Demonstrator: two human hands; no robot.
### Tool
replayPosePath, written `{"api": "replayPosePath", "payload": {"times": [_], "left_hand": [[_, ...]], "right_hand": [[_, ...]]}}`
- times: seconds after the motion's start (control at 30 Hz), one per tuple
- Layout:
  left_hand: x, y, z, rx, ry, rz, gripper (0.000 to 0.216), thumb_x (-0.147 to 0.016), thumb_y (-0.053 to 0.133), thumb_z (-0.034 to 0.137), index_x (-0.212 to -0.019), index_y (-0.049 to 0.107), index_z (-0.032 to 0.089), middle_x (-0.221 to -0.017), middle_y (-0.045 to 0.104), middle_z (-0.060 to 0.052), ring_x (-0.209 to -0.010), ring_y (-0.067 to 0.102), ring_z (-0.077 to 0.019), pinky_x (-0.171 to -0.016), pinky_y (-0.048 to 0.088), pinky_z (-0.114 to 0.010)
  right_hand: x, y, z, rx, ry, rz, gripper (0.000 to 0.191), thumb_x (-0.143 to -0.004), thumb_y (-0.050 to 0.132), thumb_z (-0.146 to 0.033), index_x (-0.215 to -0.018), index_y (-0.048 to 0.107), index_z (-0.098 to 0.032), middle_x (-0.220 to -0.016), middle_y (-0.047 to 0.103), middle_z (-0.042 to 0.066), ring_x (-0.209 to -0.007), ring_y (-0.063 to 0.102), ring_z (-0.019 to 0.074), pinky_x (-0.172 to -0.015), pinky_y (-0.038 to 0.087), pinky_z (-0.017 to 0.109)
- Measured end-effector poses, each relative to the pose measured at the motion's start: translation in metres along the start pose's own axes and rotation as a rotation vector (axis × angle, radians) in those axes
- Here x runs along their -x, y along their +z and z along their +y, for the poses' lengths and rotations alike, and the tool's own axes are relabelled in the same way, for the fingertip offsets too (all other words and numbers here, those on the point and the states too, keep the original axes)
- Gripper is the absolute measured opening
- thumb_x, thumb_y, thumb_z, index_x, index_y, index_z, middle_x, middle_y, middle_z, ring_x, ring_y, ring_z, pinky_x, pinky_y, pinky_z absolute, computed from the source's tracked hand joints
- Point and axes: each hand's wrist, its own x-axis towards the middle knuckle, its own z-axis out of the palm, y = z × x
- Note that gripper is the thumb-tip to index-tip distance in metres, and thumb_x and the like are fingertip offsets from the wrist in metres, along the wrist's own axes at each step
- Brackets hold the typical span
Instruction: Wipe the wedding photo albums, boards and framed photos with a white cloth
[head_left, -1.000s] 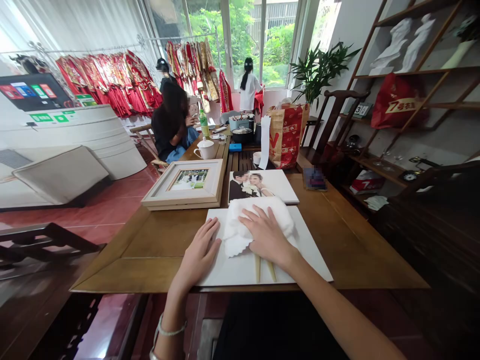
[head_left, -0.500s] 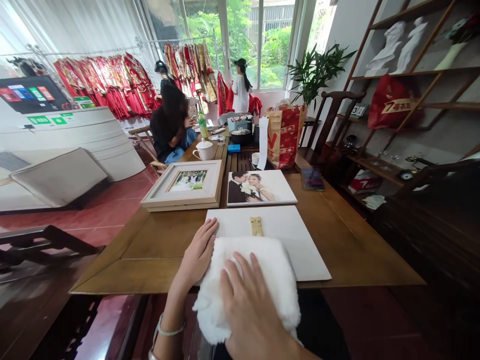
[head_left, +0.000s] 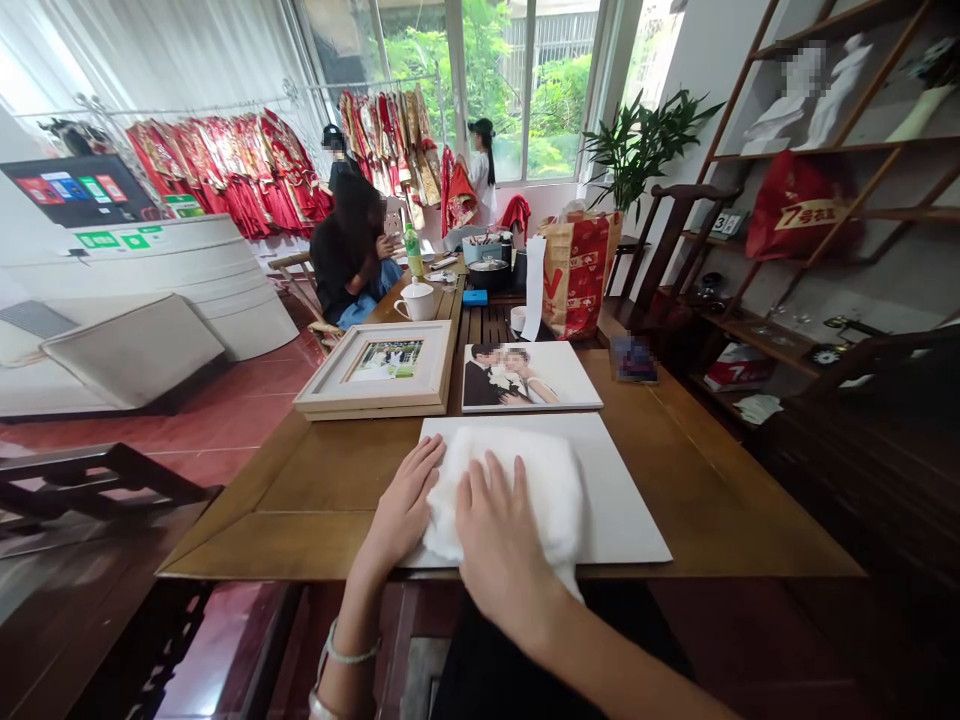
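Observation:
A white board (head_left: 622, 500) lies face down on the wooden table (head_left: 315, 480) in front of me. My right hand (head_left: 499, 535) lies flat with fingers stretched out on a fluffy white cloth (head_left: 547, 480), pressing it onto the board's near half. My left hand (head_left: 401, 500) rests open on the board's left edge, touching the cloth's side. Beyond the board lie a wedding photo print (head_left: 529, 375) and a framed photo (head_left: 382, 365).
Farther along the table stand a white teapot (head_left: 417, 298), a green bottle (head_left: 411, 250) and a red and yellow paper bag (head_left: 576, 270). A seated person (head_left: 349, 250) and two standing people are by racks of red garments. Wooden shelves (head_left: 810, 200) line the right wall.
My right hand drew the cloth from the board's far end to the near edge, then pushed it back up to the middle. The wooden clip on the board is covered again. Left hand stayed.

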Motion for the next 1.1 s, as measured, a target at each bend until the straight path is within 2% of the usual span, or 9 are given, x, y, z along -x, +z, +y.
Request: {"api": "replayPosePath", "payload": {"times": [0.13,0.27,0.4,0.5,0.6,0.73,0.87,0.97,1.1], "left_hand": [[0.001,0.000,0.001,-0.026,-0.008,0.011,0.044,-0.098,0.033,0.032,-0.137,0.051,0.024,-0.151,0.044,-0.003,-0.143,0.032,-0.0203,-0.119,0.026,-0.044],[0.000,0.000,0.003,-0.081,-0.011,-0.012,0.046,-0.097,0.034,0.031,-0.139,0.049,0.020,-0.151,0.043,-0.005,-0.144,0.032,-0.0211,-0.119,0.025,-0.045],[-0.001,0.001,0.003,-0.139,-0.005,-0.037,0.048,-0.097,0.033,0.030,-0.140,0.047,0.017,-0.152,0.041,-0.008,-0.144,0.031,-0.0217,-0.119,0.025,-0.045],[-0.001,0.001,0.004,-0.174,0.001,-0.049,0.049,-0.096,0.033,0.030,-0.141,0.046,0.016,-0.153,0.040,-0.008,-0.144,0.031,-0.0223,-0.119,0.026,-0.046],[-0.001,0.000,0.004,-0.189,0.003,-0.056,0.048,-0.096,0.033,0.030,-0.141,0.046,0.017,-0.153,0.040,-0.007,-0.144,0.030,-0.0231,-0.118,0.027,-0.047],[-0.001,-0.001,0.006,-0.185,0.017,-0.064,0.048,-0.097,0.033,0.031,-0.141,0.047,0.018,-0.152,0.041,-0.008,-0.144,0.030,-0.0235,-0.117,0.028,-0.047],[0.000,-0.001,0.006,-0.167,0.015,-0.040,0.048,-0.096,0.035,0.032,-0.141,0.046,0.016,-0.152,0.041,-0.009,-0.144,0.032,-0.0239,-0.118,0.028,-0.046],[0.000,0.000,0.006,-0.157,0.012,-0.041,0.048,-0.096,0.035,0.031,-0.141,0.046,0.017,-0.152,0.041,-0.009,-0.144,0.031,-0.0235,-0.118,0.027,-0.046],[0.001,0.000,0.007,-0.146,0.005,-0.037,0.047,-0.096,0.034,0.030,-0.141,0.046,0.019,-0.153,0.040,-0.008,-0.144,0.031,-0.0223,-0.118,0.026,-0.045]], "right_hand": [[0.046,-0.002,-0.005,-0.110,-0.180,-0.235,0.072,-0.077,0.060,-0.023,-0.141,0.039,0.002,-0.151,0.033,0.026,-0.143,0.017,0.0413,-0.117,0.009,0.062],[0.060,-0.005,0.019,-0.261,-0.158,-0.190,0.070,-0.068,0.057,-0.017,-0.137,0.048,-0.007,-0.145,0.046,0.017,-0.143,0.022,0.0319,-0.119,0.004,0.056],[0.037,-0.009,0.053,-0.227,-0.111,-0.057,0.073,-0.061,0.047,-0.006,-0.133,0.054,-0.017,-0.144,0.050,0.008,-0.143,0.025,0.0285,-0.117,0.007,0.060],[0.003,-0.015,0.074,-0.107,-0.108,-0.054,0.075,-0.061,0.045,-0.001,-0.133,0.054,-0.021,-0.146,0.049,0.005,-0.142,0.022,0.0353,-0.108,0.009,0.075],[-0.034,-0.021,0.085,-0.031,-0.139,-0.069,0.073,-0.064,0.044,0.003,-0.132,0.055,-0.020,-0.147,0.048,0.006,-0.142,0.023,0.0372,-0.104,0.012,0.079],[-0.066,-0.023,0.082,0.015,-0.239,-0.056,0.066,-0.069,0.043,0.006,-0.129,0.057,-0.018,-0.146,0.049,0.007,-0.144,0.020,0.0319,-0.110,0.010,0.071],[-0.071,-0.018,0.072,0.067,-0.253,-0.024,0.058,-0.075,0.045,0.004,-0.128,0.057,-0.017,-0.144,0.051,0.008,-0.142,0.026,0.0300,-0.114,0.013,0.062],[-0.055,-0.016,0.063,0.111,-0.202,-0.009,0.049,-0.078,0.047,0.000,-0.124,0.059,-0.013,-0.137,0.056,0.013,-0.137,0.035,0.0330,-0.114,0.017,0.060],[-0.006,-0.014,0.042,0.182,-0.182,-0.031,0.049,-0.079,0.053,-0.009,-0.127,0.055,-0.001,-0.134,0.054,0.026,-0.133,0.038,0.0385,-0.114,0.016,0.059]]}}
